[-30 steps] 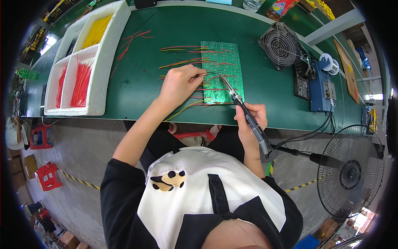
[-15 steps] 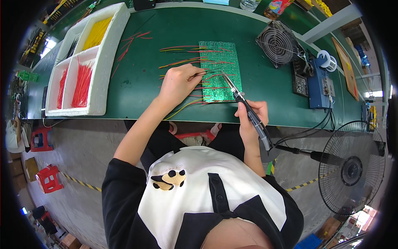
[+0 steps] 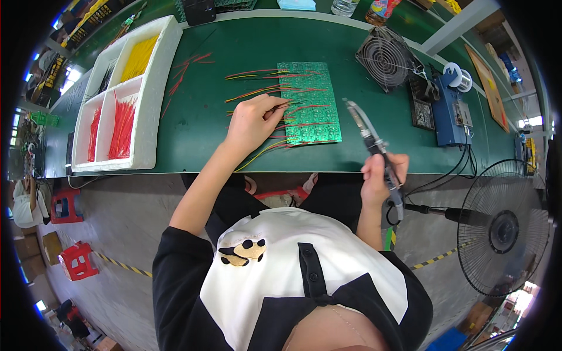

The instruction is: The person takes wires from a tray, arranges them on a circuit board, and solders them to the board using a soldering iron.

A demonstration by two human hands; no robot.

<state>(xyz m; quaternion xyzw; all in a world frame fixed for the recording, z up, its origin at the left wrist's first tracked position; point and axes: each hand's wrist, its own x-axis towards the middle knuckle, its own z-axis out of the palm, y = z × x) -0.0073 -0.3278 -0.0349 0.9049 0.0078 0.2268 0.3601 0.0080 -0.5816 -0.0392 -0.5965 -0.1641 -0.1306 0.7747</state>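
Observation:
A green circuit board panel [image 3: 321, 117] lies on the green bench, with several red, yellow and black wires [image 3: 249, 74] running off its left side. At that left edge, my left hand [image 3: 249, 123] pinches a thin black wire that reaches onto the board. My right hand [image 3: 384, 175] grips a soldering iron [image 3: 367, 136] with a thin tube along its barrel. The iron's tip is raised to the right of the board, apart from it.
On the left, a white foam box [image 3: 148, 117] holds red, yellow and dark wires; loose red wires [image 3: 182, 71] lie beside it. A small fume fan [image 3: 384, 60], a metal tray [image 3: 422, 112], a blue soldering station [image 3: 449, 117] and a solder spool [image 3: 458, 77] stand right. A floor fan [image 3: 502, 231] is nearby.
My right hand has drawn the soldering iron off the board, to the right. My left hand keeps its pinch at the board's left edge. The whole view has shifted slightly.

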